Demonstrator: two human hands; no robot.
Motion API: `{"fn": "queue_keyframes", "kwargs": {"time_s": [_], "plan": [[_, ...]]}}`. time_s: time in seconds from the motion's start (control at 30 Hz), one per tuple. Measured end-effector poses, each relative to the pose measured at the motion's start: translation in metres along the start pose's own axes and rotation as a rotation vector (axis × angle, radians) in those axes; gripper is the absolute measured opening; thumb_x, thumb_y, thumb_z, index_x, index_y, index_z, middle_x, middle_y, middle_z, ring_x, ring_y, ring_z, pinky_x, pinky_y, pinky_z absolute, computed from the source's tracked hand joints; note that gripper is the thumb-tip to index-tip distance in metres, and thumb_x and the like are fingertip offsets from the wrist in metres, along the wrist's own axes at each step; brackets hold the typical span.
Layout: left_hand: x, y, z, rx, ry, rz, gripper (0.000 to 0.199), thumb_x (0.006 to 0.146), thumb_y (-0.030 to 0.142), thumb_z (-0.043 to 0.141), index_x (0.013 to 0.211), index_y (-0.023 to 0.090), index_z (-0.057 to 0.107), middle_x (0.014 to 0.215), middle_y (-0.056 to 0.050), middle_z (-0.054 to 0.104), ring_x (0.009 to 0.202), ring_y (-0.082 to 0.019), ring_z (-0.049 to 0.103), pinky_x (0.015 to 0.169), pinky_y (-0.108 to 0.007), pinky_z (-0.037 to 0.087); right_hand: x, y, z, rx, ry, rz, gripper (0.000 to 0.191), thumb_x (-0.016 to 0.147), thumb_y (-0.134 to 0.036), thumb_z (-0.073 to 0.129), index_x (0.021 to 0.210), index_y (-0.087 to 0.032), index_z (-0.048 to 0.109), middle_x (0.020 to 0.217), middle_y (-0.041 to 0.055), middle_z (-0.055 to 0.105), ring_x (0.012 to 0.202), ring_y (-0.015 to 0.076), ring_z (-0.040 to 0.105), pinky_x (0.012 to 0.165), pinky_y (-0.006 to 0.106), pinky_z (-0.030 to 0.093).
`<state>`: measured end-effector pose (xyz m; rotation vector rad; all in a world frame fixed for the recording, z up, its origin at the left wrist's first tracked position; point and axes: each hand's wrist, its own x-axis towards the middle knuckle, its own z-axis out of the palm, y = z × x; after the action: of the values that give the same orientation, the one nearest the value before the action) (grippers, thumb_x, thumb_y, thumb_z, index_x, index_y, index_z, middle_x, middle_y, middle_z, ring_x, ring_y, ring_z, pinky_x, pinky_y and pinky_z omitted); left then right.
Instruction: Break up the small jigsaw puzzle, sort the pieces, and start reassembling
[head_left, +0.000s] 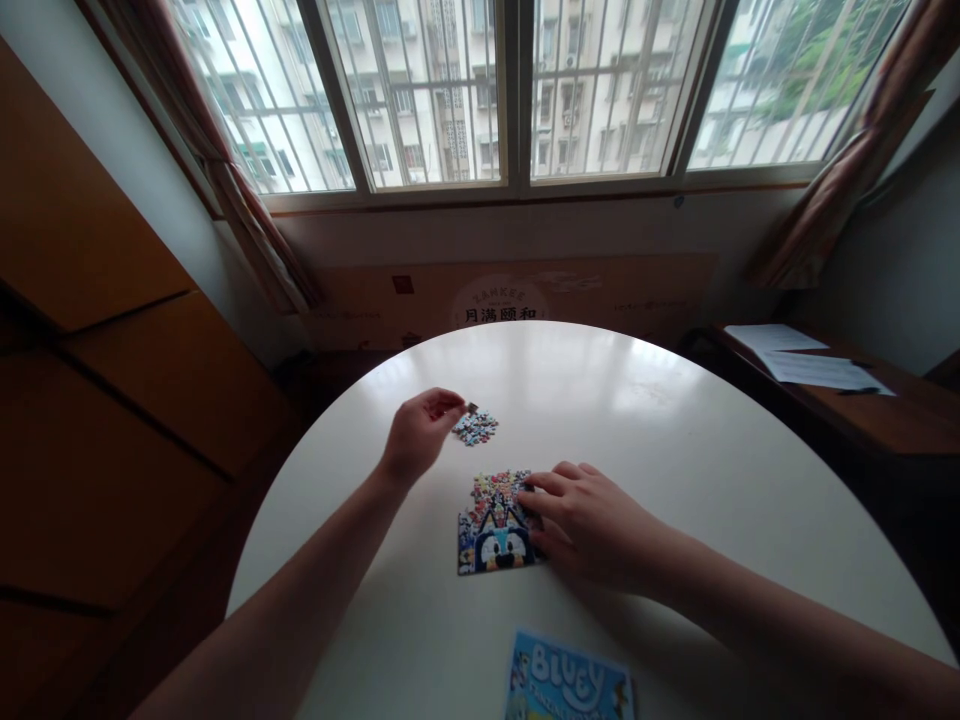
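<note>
My left hand [424, 428] pinches a small puzzle piece [472, 408] between its fingertips, just above the back of a small pile of loose pieces [477, 430]. Nearer to me lies a partly joined jigsaw [501, 535] with a blue dog's face at its front edge and many colours behind; its upper left corner is stepped. My right hand [574, 508] rests at the jigsaw's right side, fingers spread and fingertips touching its edge. Those fingers hide part of the right border.
On the round white table [675, 450], a blue "BLUEY" box or booklet [566, 680] lies at the front edge of view. A brown side table [900, 410] at the right holds papers [817, 368] and pens. Windows and a long printed box stand beyond.
</note>
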<state>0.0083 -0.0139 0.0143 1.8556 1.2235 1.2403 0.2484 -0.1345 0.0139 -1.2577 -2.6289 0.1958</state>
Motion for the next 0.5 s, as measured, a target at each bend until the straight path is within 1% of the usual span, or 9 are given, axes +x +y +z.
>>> {"fn": "queue_keyframes", "kwargs": {"time_s": [0.03, 0.07, 0.13, 0.2, 0.27, 0.37, 0.5], "plan": [[0.005, -0.007, -0.007, -0.007, 0.042, -0.05, 0.019, 0.078, 0.032, 0.072, 0.087, 0.016, 0.069, 0.085, -0.007, 0.075, 0.083, -0.022, 0.071, 0.081, -0.035, 0.056, 0.0, 0.0, 0.0, 0.002, -0.004, 0.0, 0.036, 0.096, -0.036, 0.055, 0.13, -0.027, 0.063, 0.127, 0.0087, 0.066, 0.105, 0.0271, 0.061, 0.089, 0.045, 0.048], [0.008, -0.013, -0.011, 0.002, 0.058, -0.094, 0.02, 0.076, 0.033, 0.073, 0.086, 0.016, 0.069, 0.085, -0.007, 0.075, 0.084, -0.022, 0.071, 0.081, -0.036, 0.056, 0.0, 0.0, 0.0, 0.006, -0.008, 0.001, 0.036, 0.096, -0.036, 0.055, 0.13, -0.027, 0.063, 0.128, 0.0087, 0.066, 0.106, 0.0273, 0.061, 0.089, 0.045, 0.048], [0.011, -0.022, -0.014, 0.058, 0.024, -0.153, 0.021, 0.074, 0.034, 0.073, 0.085, 0.016, 0.069, 0.085, -0.007, 0.075, 0.083, -0.023, 0.071, 0.081, -0.036, 0.056, 0.0, 0.0, -0.001, 0.012, -0.017, 0.006, 0.036, 0.096, -0.037, 0.054, 0.13, -0.027, 0.063, 0.129, 0.0085, 0.066, 0.108, 0.0277, 0.061, 0.09, 0.047, 0.048], [0.011, -0.026, -0.012, 0.142, -0.038, -0.183, 0.02, 0.075, 0.033, 0.072, 0.085, 0.017, 0.07, 0.086, -0.007, 0.076, 0.082, -0.023, 0.07, 0.079, -0.036, 0.055, 0.0, 0.0, -0.002, 0.014, -0.025, 0.013, 0.037, 0.097, -0.037, 0.054, 0.131, -0.027, 0.062, 0.13, 0.0079, 0.065, 0.109, 0.0282, 0.06, 0.091, 0.048, 0.048], [0.009, -0.027, -0.007, 0.24, -0.072, -0.189, 0.018, 0.076, 0.033, 0.07, 0.085, 0.017, 0.071, 0.086, -0.007, 0.076, 0.082, -0.023, 0.07, 0.077, -0.035, 0.053, 0.0, 0.0, -0.003, 0.009, -0.031, 0.014, 0.037, 0.097, -0.037, 0.053, 0.131, -0.027, 0.062, 0.131, 0.0075, 0.065, 0.109, 0.0282, 0.06, 0.092, 0.048, 0.048], [0.006, -0.024, -0.002, 0.374, -0.077, -0.18, 0.015, 0.078, 0.032, 0.069, 0.083, 0.019, 0.071, 0.086, -0.006, 0.075, 0.082, -0.023, 0.068, 0.075, -0.034, 0.051, 0.0, 0.0, -0.004, -0.008, -0.033, 0.015, 0.038, 0.096, -0.037, 0.054, 0.132, -0.027, 0.062, 0.131, 0.0081, 0.065, 0.109, 0.0282, 0.06, 0.092, 0.048, 0.048], [0.005, -0.022, -0.004, 0.513, -0.074, -0.153, 0.013, 0.081, 0.03, 0.067, 0.086, 0.021, 0.073, 0.088, -0.004, 0.076, 0.079, -0.022, 0.067, 0.074, -0.033, 0.049, -0.002, 0.001, -0.004, -0.026, -0.025, 0.035, 0.037, 0.096, -0.037, 0.055, 0.131, -0.026, 0.063, 0.127, 0.0089, 0.066, 0.107, 0.0279, 0.06, 0.091, 0.047, 0.047]]}}
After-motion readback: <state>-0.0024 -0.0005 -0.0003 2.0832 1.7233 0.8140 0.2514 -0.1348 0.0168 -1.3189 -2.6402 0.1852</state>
